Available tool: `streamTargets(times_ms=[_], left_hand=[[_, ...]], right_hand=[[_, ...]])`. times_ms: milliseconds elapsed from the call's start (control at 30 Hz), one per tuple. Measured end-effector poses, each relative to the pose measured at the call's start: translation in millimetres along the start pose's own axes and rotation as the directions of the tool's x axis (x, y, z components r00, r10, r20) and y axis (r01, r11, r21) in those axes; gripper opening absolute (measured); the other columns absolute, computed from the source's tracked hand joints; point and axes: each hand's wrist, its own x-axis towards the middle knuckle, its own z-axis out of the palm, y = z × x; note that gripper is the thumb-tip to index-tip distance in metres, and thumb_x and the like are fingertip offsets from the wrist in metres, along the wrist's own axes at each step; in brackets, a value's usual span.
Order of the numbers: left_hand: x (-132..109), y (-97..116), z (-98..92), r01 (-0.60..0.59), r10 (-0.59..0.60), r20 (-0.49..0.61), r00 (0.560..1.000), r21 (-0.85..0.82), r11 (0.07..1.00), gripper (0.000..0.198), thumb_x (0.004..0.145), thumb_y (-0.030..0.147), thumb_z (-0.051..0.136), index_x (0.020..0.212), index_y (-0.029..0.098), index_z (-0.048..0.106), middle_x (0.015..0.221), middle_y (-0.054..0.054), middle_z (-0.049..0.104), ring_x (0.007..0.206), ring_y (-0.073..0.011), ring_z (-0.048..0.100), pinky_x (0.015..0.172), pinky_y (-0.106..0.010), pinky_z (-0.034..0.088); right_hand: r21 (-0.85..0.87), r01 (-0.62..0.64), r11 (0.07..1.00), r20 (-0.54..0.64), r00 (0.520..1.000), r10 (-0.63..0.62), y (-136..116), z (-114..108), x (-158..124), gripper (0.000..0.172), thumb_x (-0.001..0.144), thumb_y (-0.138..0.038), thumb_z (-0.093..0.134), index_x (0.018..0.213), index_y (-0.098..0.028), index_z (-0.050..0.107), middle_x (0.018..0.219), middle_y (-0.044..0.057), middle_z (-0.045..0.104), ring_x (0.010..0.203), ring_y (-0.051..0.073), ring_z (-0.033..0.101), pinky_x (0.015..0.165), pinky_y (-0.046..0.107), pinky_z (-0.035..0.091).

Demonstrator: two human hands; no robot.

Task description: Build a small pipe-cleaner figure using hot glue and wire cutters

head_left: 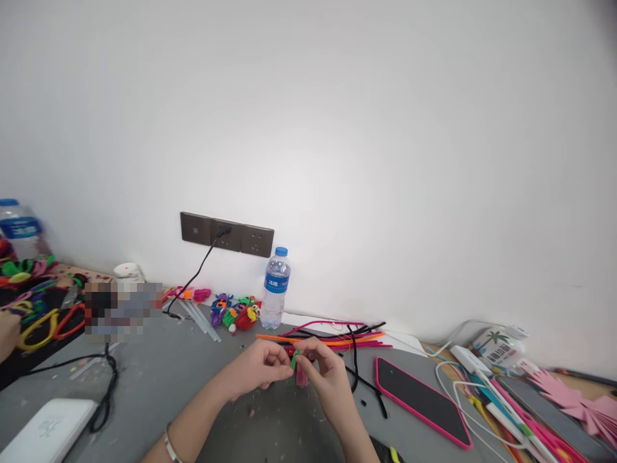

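Both my hands meet low in the middle of the grey table (159, 379). My left hand (258, 368) and my right hand (324, 370) pinch a small pipe-cleaner piece (297, 368) between their fingertips; it has a green twist on top and a pink fuzzy part below. A thin bracelet (169, 445) circles my left wrist. Just beyond the hands lies a loose bundle of orange, pink and black pipe cleaners (337, 334).
A water bottle (276, 289) stands by the wall under a dark socket strip (226, 234). Finished colourful figures (236, 313), a phone in a pink case (421, 399), cables, a white device (45, 432), scissors (45, 323) and another person's hand (7, 334) surround the hands.
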Motion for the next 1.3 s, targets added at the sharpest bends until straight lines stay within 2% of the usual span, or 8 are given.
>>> streamTargets(times_ms=[233, 400, 533, 633, 833, 967, 1100, 1300], left_hand=[[-2, 3, 0.5, -0.020, 0.020, 0.009, 1.000, -0.019, 1.000, 0.037, 0.075, 0.052, 0.064, 0.067, 0.017, 0.056, 0.052, 0.010, 0.032, 0.047, -0.0075, 0.025, 0.046, -0.022, 0.022], [-2, 4, -2.0, -0.093, 0.091, -0.113, 0.989, -0.015, 0.996, 0.041, 0.078, 0.056, 0.060, 0.070, 0.016, 0.055, 0.053, 0.010, 0.029, 0.050, -0.0081, 0.022, 0.048, -0.023, 0.017], [2, 1, -2.2, -0.137, 0.129, -0.221, 0.967, -0.024, 0.990, 0.043, 0.077, 0.058, 0.060, 0.069, 0.016, 0.054, 0.056, 0.008, 0.031, 0.052, -0.0084, 0.023, 0.050, -0.022, 0.018], [6, -3, 1.4, -0.182, 0.163, -0.297, 0.941, -0.037, 0.983, 0.043, 0.077, 0.059, 0.059, 0.071, 0.016, 0.054, 0.057, 0.008, 0.032, 0.053, -0.0088, 0.026, 0.051, -0.022, 0.020], [16, -12, 16.6, -0.208, 0.124, -0.465, 0.877, -0.134, 0.969, 0.047, 0.072, 0.064, 0.060, 0.072, 0.017, 0.055, 0.055, 0.008, 0.033, 0.050, -0.0082, 0.025, 0.048, -0.022, 0.021], [16, -12, 11.4, -0.186, 0.152, -0.401, 0.903, -0.046, 0.981, 0.042, 0.074, 0.057, 0.062, 0.076, 0.015, 0.063, 0.055, 0.005, 0.042, 0.052, -0.0103, 0.035, 0.051, -0.022, 0.028], [9, -5, -2.1, -0.223, 0.268, -0.328, 0.906, 0.167, 0.960, 0.037, 0.082, 0.050, 0.055, 0.079, 0.016, 0.068, 0.070, -0.002, 0.059, 0.067, -0.0159, 0.048, 0.061, -0.025, 0.036], [2, 2, -4.5, -0.145, 0.203, -0.259, 0.944, 0.225, 0.964, 0.030, 0.080, 0.044, 0.059, 0.077, 0.016, 0.068, 0.071, -0.001, 0.060, 0.064, -0.0147, 0.047, 0.059, -0.024, 0.037]], right_hand=[[0.074, 0.005, 0.997, -0.044, 0.999, -0.001, 3, -1, 2, 0.026, 0.075, -0.040, 0.072, 0.082, -0.016, 0.066, 0.070, 0.002, 0.061, 0.057, 0.013, 0.054, 0.049, 0.023, 0.045], [0.060, -0.037, 0.997, -0.124, 0.991, 0.044, 6, -1, 4, 0.032, 0.072, -0.047, 0.073, 0.075, -0.016, 0.065, 0.065, 0.003, 0.062, 0.059, 0.016, 0.057, 0.051, 0.025, 0.046], [0.115, -0.108, 0.988, -0.108, 0.987, 0.120, 8, 6, 4, 0.038, 0.071, -0.052, 0.071, 0.074, -0.016, 0.062, 0.057, -0.001, 0.057, 0.043, 0.010, 0.047, 0.042, 0.023, 0.040], [0.160, -0.149, 0.976, -0.081, 0.983, 0.164, 8, 13, 4, 0.041, 0.069, -0.056, 0.071, 0.071, -0.017, 0.060, 0.052, -0.003, 0.053, 0.039, 0.008, 0.039, 0.039, 0.021, 0.035], [0.152, -0.139, 0.979, -0.093, 0.984, 0.154, 13, 20, 3, 0.041, 0.067, -0.055, 0.073, 0.068, -0.016, 0.059, 0.054, -0.002, 0.052, 0.046, 0.009, 0.043, 0.040, 0.019, 0.034], [0.147, -0.126, 0.981, -0.119, 0.982, 0.144, 14, 12, 4, 0.041, 0.069, -0.056, 0.071, 0.073, -0.017, 0.061, 0.053, -0.003, 0.055, 0.039, 0.009, 0.041, 0.038, 0.020, 0.033], [-0.023, -0.028, 0.999, -0.180, 0.983, 0.023, 6, 1, 5, 0.038, 0.073, -0.054, 0.069, 0.077, -0.016, 0.069, 0.066, 0.006, 0.067, 0.055, 0.017, 0.059, 0.050, 0.026, 0.047], [-0.229, 0.139, 0.964, -0.123, 0.978, -0.170, 1, -3, 3, 0.030, 0.082, -0.047, 0.062, 0.080, -0.018, 0.071, 0.079, 0.009, 0.068, 0.074, 0.022, 0.063, 0.063, 0.029, 0.050]])
